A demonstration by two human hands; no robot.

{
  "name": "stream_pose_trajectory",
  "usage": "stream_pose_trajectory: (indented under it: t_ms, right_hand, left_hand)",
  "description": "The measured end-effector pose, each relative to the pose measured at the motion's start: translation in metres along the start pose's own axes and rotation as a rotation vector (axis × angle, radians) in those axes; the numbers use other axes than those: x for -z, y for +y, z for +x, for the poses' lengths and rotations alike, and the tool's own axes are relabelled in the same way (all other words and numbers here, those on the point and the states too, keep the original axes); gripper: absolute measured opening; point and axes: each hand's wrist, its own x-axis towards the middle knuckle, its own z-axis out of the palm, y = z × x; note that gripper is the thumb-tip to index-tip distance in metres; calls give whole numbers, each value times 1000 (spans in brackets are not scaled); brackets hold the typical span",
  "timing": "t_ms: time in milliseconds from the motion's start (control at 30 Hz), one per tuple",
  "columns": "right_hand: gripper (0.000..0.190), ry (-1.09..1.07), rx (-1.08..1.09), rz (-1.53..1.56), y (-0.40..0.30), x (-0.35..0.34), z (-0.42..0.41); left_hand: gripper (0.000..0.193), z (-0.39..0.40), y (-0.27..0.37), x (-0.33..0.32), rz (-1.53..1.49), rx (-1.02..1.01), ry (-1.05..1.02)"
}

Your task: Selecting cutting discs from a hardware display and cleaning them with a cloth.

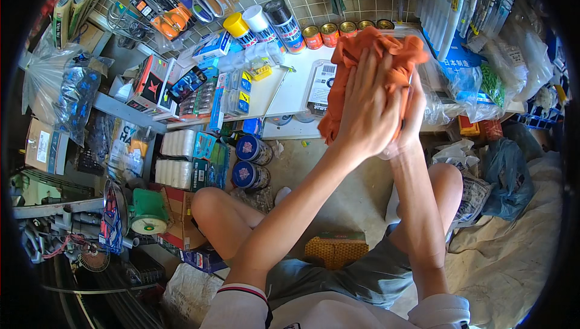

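My left hand (pixel 370 100) lies flat over a crumpled orange cloth (pixel 339 98), fingers stretched along it. The cloth is pressed onto a thing that it mostly covers; a clear plastic edge (pixel 390 151) shows below it. From the right side my right hand (pixel 414 113) supports that clear plastic item, its fingers partly hidden behind. Both hands are raised in front of a white shelf (pixel 292 86). Just left of the cloth, a clear blister pack (pixel 322 86) with a printed card rests on the shelf.
Spray cans (pixel 284 25) and several small orange tins (pixel 312 37) line the shelf's back. Scissors (pixel 171 23) in packaging hang on the wire grid. A smartphone (pixel 188 85) leans among boxes at left. Blue-lidded tubs (pixel 250 175) stand below; plastic bags (pixel 507 179) lie at right.
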Motion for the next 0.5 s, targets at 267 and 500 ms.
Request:
stream_pose_trajectory:
  t_ms: [267, 500]
  right_hand:
    - [60, 33, -19, -249, -4, -6, -7]
    - [89, 103, -159, -326, 38, -25, -17]
  left_hand:
    - [70, -48, 0, -7, -69, 46, -34]
    - [57, -33, -49, 32, -270, 473, 104]
